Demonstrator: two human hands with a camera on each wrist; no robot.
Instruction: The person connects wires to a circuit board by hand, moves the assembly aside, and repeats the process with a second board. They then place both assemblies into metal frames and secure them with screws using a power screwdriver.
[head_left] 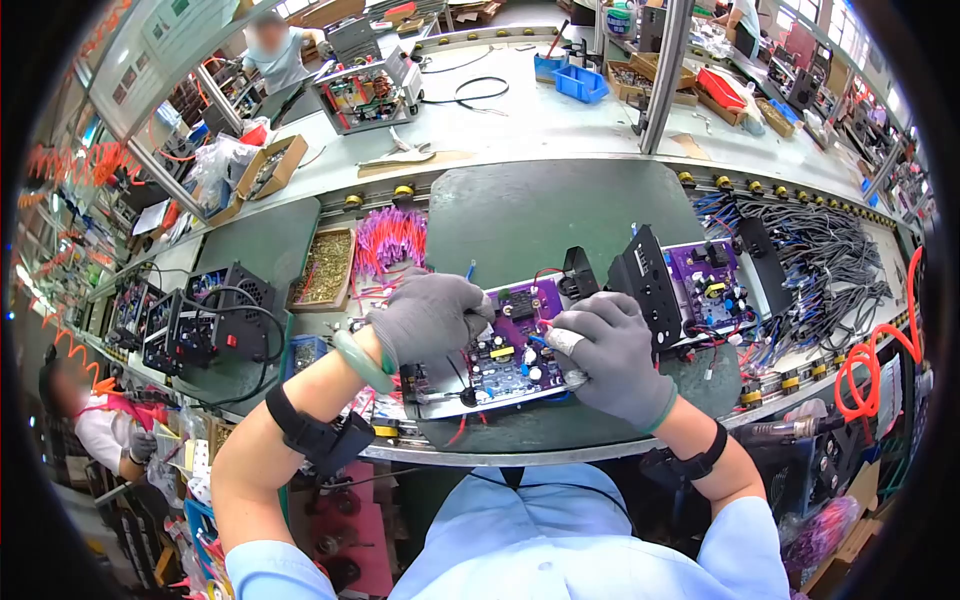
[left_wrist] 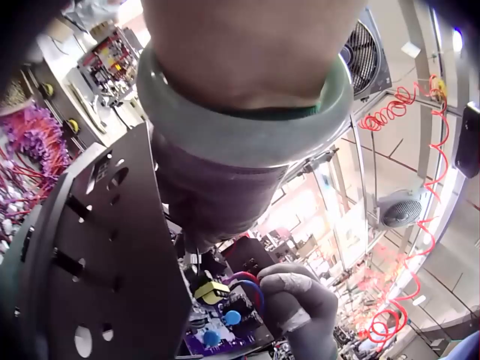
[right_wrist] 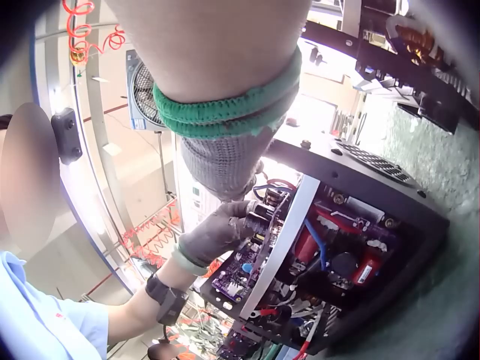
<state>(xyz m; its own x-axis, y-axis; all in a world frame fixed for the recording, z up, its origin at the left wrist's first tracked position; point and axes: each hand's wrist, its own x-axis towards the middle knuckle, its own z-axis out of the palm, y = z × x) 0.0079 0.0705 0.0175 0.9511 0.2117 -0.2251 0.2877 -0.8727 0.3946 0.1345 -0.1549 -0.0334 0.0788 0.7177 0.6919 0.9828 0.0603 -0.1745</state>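
A purple circuit board (head_left: 505,375) on a pale metal plate lies between the hands, with a yellow component and several capacitors. My grey-gloved left hand (head_left: 430,315) is over its upper left part, fingers curled; what the fingertips touch is hidden. In the right wrist view that left hand (right_wrist: 217,236) reaches dark parts at the board's edge. My gloved right hand (head_left: 615,360), with whitish wrapping on its fingers, pinches thin red and blue wires (head_left: 541,334) at the board's right side. The left wrist view shows the right hand (left_wrist: 304,304) beside the red and blue wires (left_wrist: 251,283).
A second board unit (head_left: 705,285) with black panels stands to the right, before a heap of grey cables (head_left: 825,260). Pink-purple wires (head_left: 390,240) and a screw box (head_left: 325,267) lie behind on the left. Black units (head_left: 220,315) stand farther left. People are at other benches.
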